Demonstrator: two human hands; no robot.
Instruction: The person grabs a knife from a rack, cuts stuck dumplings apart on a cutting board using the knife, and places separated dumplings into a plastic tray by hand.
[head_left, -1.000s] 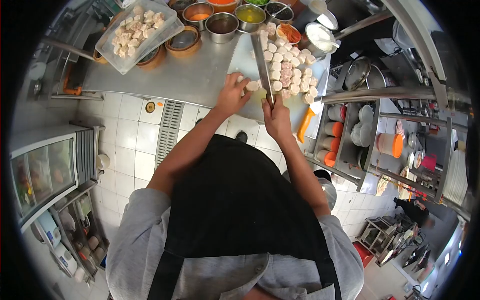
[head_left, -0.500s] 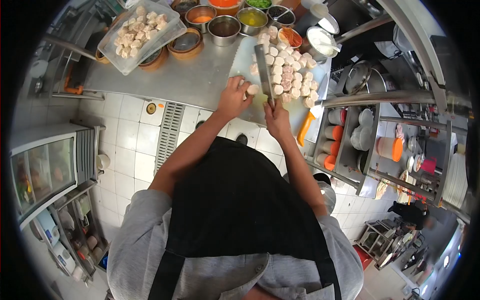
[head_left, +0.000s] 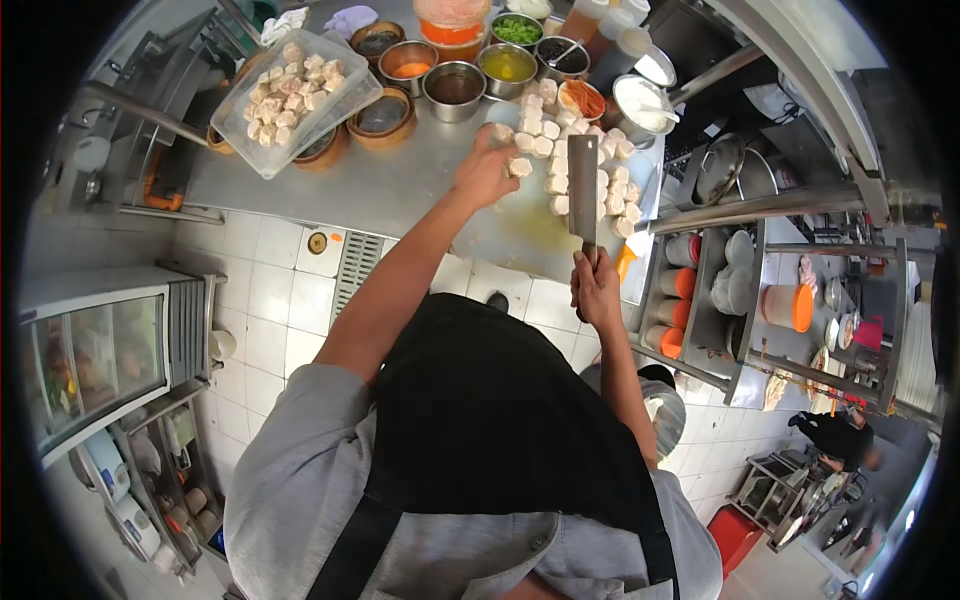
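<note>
My left hand (head_left: 485,172) is over the left side of the cutting board (head_left: 530,240), its fingers curled round pale, stubby siu mai dumplings (head_left: 519,167). My right hand (head_left: 598,284) grips the handle of a cleaver (head_left: 583,185). The upright blade points away from me and covers part of the dumplings (head_left: 557,185) standing in rows on the board. An orange-handled knife (head_left: 626,262) shows partly beside my right hand, at the board's edge.
A clear plastic tub (head_left: 330,125) of dumplings stands at the left of the steel counter (head_left: 400,180). Several metal bowls (head_left: 455,90) and bamboo steamers (head_left: 382,120) line the back. A white tub (head_left: 645,103) sits beyond the board, and a person (head_left: 840,440) is far right.
My left hand has moved farther out over the board with dumplings in its fingers. My right hand has carried the cleaver rightward, and the blade now overlaps the dumpling rows.
</note>
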